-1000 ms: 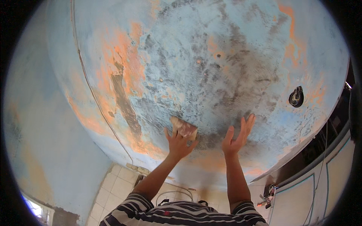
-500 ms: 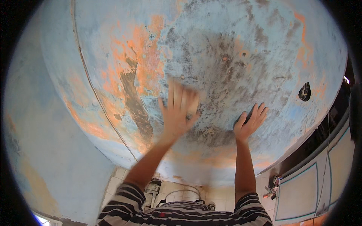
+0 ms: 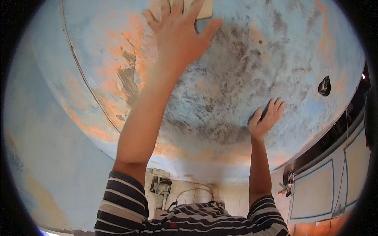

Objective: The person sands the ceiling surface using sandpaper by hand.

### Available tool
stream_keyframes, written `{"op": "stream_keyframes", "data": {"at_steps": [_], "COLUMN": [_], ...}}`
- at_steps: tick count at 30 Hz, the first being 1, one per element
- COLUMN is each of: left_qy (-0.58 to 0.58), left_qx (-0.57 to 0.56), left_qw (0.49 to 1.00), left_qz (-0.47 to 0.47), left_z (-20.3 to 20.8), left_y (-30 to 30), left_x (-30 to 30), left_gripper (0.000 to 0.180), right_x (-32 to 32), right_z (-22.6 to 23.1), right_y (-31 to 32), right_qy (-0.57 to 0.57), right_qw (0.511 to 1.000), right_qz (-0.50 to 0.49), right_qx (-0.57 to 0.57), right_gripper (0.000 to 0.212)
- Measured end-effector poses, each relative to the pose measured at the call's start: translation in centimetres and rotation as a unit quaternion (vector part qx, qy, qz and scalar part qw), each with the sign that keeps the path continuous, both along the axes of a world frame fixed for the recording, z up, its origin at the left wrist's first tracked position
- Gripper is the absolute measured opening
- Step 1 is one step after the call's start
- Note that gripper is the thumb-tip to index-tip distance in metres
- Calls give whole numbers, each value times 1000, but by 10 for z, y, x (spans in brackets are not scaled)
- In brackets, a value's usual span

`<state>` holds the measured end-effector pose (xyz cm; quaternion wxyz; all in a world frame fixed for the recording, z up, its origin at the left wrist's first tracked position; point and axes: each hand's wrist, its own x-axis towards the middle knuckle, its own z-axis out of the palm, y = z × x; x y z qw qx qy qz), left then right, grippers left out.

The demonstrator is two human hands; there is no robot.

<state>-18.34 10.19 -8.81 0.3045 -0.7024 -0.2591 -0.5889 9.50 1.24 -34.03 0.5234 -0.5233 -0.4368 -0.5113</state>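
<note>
My left hand (image 3: 179,35) is high on the wall, fingers spread over a cream-coloured flat block (image 3: 204,10). The block lies between the hand and the wall, and only its corner and lower edge show beside the fingers. It looks like a sanding block, but its working face is hidden. Lower and to the right, my right hand (image 3: 265,120) rests on the wall (image 3: 232,78) with its fingers stretched out and nothing seen in it. Between the hands the light blue paint is worn, with dark smudges and orange patches.
A cable (image 3: 84,78) runs down the wall at left. At right a dark hole (image 3: 324,86) holds a fitting. Below are a toilet-like white fixture with a hose (image 3: 195,189), pale floor tiles (image 3: 232,192), and blue-edged panels (image 3: 313,192).
My left hand has moved up the wall with the cream block, the arm now far more stretched. My right hand stays in nearly the same place on the wall.
</note>
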Motion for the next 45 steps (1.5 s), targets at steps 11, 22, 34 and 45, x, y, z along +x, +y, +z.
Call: {"op": "stream_keyframes", "data": {"at_steps": [11,22,34,45], "left_qy": [121,10,59,-12], "left_qx": [-309,-38,-169,-28], "left_qw": [942,999,983,1000], "left_qz": [48,19,45,9], "left_z": [-406,-131,-206,-195], "left_y": [-49,-46,-120,-101], "left_x": [44,131,268,280], "left_gripper": [86,76,72,70], "right_x": [34,131,237,243], "right_z": [-21,-52,-89,-103], "right_y": [-16,-129,-112,-113], "right_qy": [-49,176,93,77], "right_qw": [996,983,994,997], "right_qz": [37,61,-53,1], "right_qx": [-67,9,-16,-24], "right_gripper": [53,59,62,63]}}
